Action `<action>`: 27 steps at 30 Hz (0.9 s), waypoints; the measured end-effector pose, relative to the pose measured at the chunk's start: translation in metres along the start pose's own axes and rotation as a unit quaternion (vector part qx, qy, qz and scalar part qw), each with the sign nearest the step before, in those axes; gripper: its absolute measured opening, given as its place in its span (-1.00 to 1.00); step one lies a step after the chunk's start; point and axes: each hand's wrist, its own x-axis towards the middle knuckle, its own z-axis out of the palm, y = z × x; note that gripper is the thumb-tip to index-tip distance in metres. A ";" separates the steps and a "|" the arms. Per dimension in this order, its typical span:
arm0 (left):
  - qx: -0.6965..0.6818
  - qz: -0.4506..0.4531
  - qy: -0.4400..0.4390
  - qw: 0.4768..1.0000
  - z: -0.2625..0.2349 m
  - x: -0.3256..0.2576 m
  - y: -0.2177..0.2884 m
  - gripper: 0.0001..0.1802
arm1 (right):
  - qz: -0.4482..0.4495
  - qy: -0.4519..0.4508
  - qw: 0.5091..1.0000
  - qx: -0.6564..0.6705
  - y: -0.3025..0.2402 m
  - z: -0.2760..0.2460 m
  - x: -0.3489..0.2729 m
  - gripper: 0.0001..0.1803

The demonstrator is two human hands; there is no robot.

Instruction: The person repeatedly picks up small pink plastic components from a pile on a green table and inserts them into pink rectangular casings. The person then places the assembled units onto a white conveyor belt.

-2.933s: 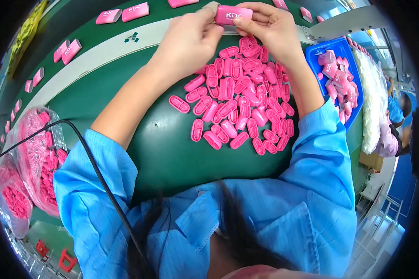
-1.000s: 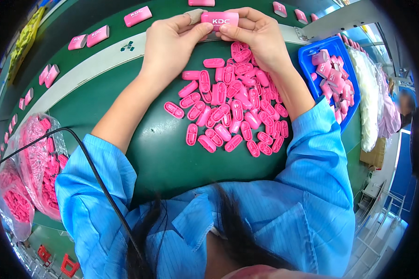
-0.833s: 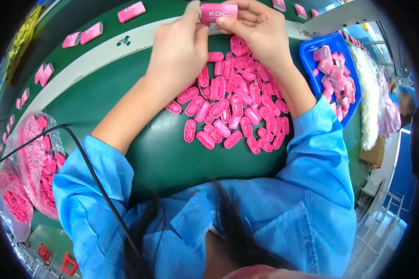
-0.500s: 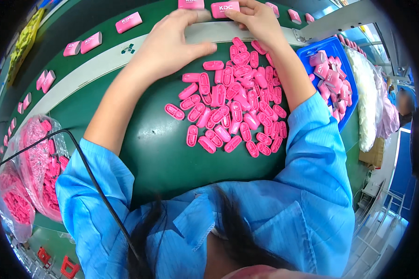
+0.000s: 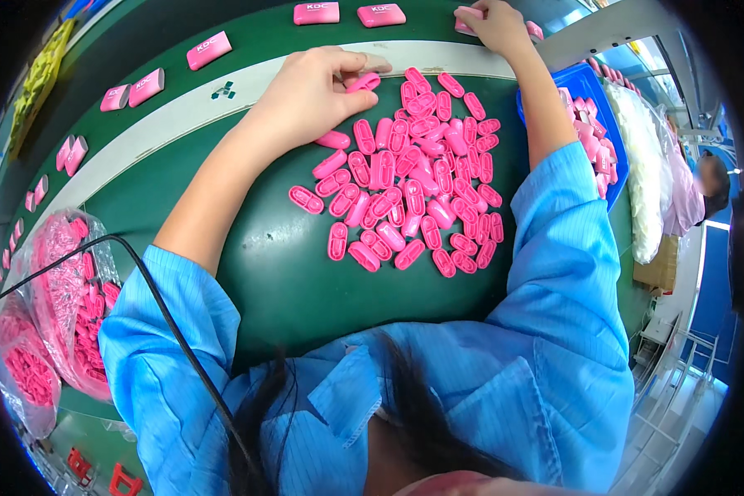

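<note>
My left hand [image 5: 312, 93] is closed at the pale rail, with a pink oval cap [image 5: 363, 83] between thumb and fingers. Farther right, my right hand [image 5: 501, 26] reaches over the rail to the green belt and pinches a pink case [image 5: 469, 21]. Two more pink cases, a left one [image 5: 317, 13] and a right one [image 5: 381, 15], lie on the belt between my hands. Below them a loose heap of pink oval caps [image 5: 414, 197] covers the green table, some hollow side up, others rounded side up.
A blue bin [image 5: 617, 169] of pink cases stands at the right, partly behind my right arm. Clear bags [image 5: 54, 289] of pink parts lie at the left, with a black cable [image 5: 153, 289] crossing there. More cases [image 5: 209, 50] line the belt. The pale rail [image 5: 174, 118] curves along it.
My right hand has moved right along the belt to a different pink case. A pink cap now shows in my left hand's fingers. The cases on the left have shifted slightly left.
</note>
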 end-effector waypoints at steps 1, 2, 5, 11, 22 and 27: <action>-0.023 -0.054 0.002 0.998 -0.003 -0.003 -0.001 -0.59 | 0.023 -0.012 0.998 0.057 -0.024 0.000 -0.013 -0.69; -0.052 -0.097 -0.004 0.994 -0.006 -0.001 0.003 -0.59 | -0.025 -0.008 0.996 0.087 -0.026 0.001 -0.021 -0.67; -0.189 -0.150 -0.008 0.970 -0.010 0.000 0.000 -0.55 | -0.027 -0.160 0.909 0.384 -0.065 -0.004 -0.068 -0.61; -0.415 -0.142 0.011 0.898 -0.003 0.002 -0.013 -0.54 | -0.075 -0.200 0.853 0.477 -0.088 0.026 -0.114 -0.68; -0.309 -0.109 0.096 0.940 0.007 0.002 -0.009 -0.58 | -0.025 -0.228 0.826 0.515 -0.068 0.034 -0.105 -0.66; -0.367 -0.107 0.095 0.919 0.012 0.006 -0.024 -0.63 | -0.035 -0.210 0.818 0.535 -0.079 0.032 -0.111 -0.74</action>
